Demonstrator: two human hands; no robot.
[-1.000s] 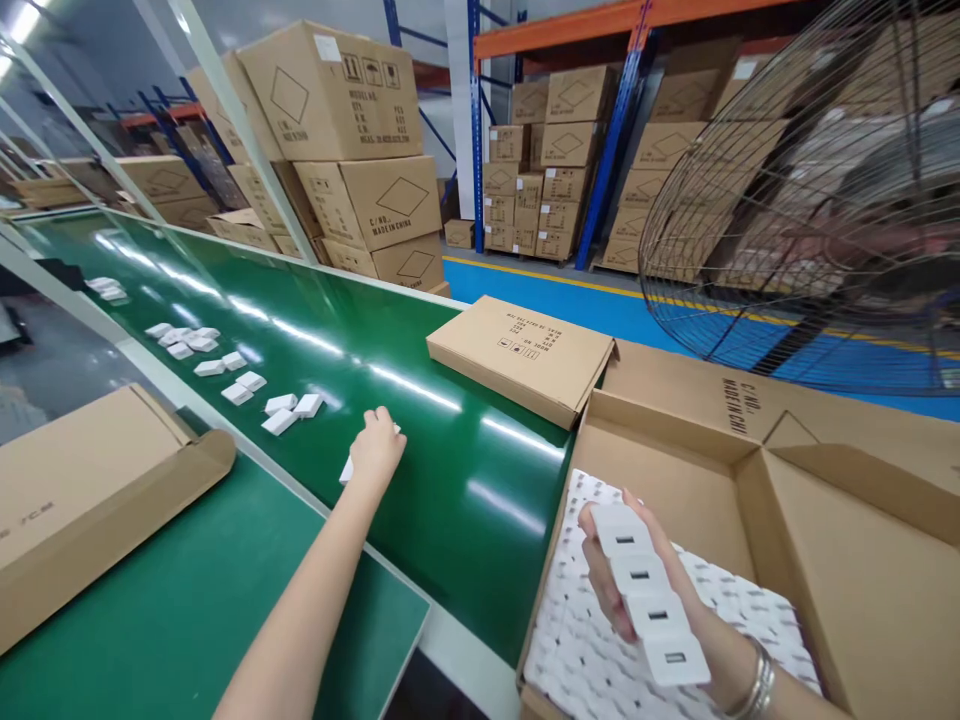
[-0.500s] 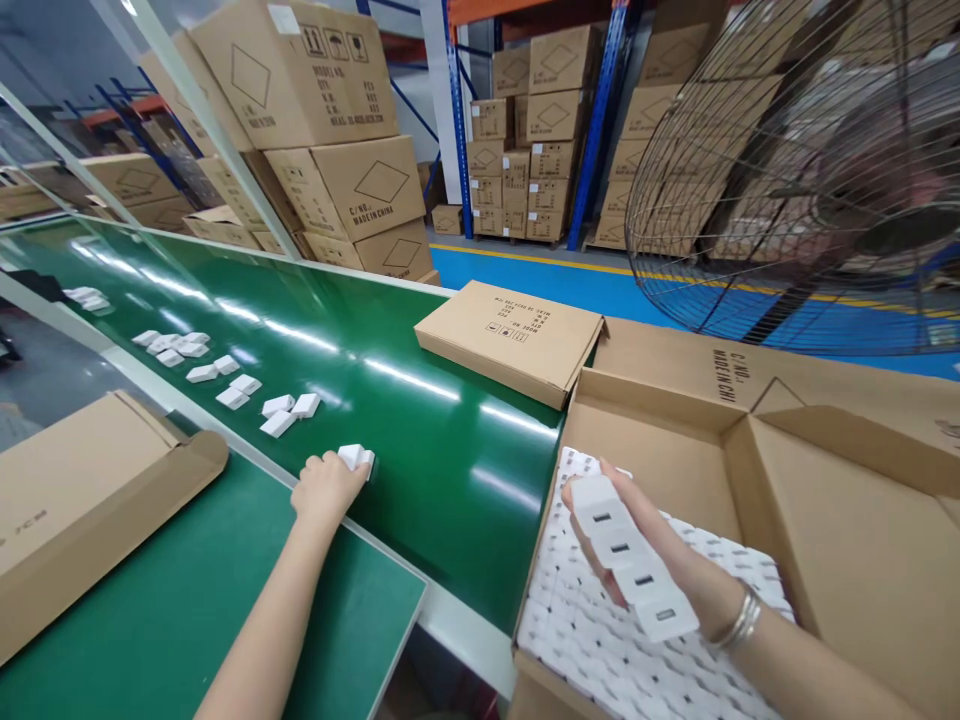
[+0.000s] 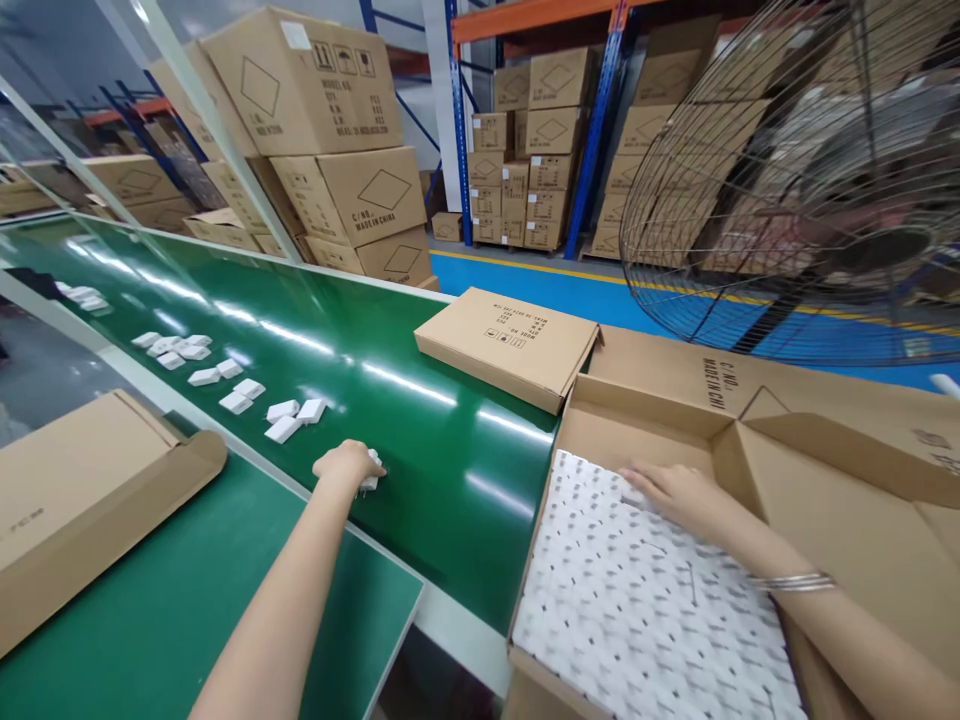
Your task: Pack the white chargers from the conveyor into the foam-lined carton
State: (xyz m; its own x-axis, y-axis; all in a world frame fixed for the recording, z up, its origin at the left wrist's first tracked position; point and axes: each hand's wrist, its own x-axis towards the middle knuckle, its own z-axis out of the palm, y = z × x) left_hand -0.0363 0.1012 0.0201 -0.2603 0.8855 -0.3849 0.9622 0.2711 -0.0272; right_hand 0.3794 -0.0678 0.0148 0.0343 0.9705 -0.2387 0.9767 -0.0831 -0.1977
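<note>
My left hand (image 3: 346, 465) reaches onto the green conveyor belt (image 3: 435, 430) with its fingers curled over a small white charger (image 3: 370, 472) near the belt's near edge. More white chargers (image 3: 286, 420) lie in a loose line further left along the belt. My right hand (image 3: 675, 492) lies palm down, fingers stretched flat, on the far rows of a packed layer of white chargers (image 3: 637, 620) inside an open cardboard box (image 3: 840, 530). A bracelet (image 3: 795, 582) is on that wrist.
A flat closed carton (image 3: 506, 345) lies on the belt beside the open box. A folded cardboard piece (image 3: 82, 500) rests on the green table at the left. A large wire-cage fan (image 3: 810, 180) stands at the right. Stacked cartons (image 3: 330, 130) and shelving stand behind the belt.
My right hand, which held a row of white chargers palm up, has turned over and gone down onto the layer in the box. My left hand stays on a charger on the belt.
</note>
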